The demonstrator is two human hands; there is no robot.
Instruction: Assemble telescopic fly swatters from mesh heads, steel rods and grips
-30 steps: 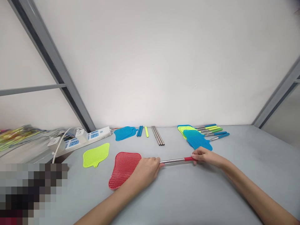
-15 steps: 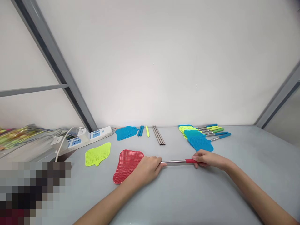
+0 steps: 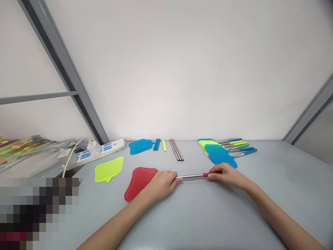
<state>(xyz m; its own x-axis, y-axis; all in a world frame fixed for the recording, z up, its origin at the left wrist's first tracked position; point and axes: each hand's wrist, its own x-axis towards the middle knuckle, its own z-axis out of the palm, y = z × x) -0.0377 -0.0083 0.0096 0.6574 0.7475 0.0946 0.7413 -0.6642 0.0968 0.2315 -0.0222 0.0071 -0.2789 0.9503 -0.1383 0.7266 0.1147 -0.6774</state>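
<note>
A fly swatter with a red mesh head lies low over the grey table, head to the left and red handle to the right. My left hand is closed round its metal rod near the head, hiding where the two meet. On the red grip at the other end, my right hand is closed, fingers and thumb pinching it. Bare metal rod shows between my hands.
Behind my right hand lies a pile of swatters with blue heads. Farther left are several metal tubes, a yellow grip, blue grips, loose blue heads, a yellow-green head and a white power strip.
My right hand has shifted a little left and up with the handle, and less rod shows between my hands. My left hand keeps its hold, slightly to the left.
</note>
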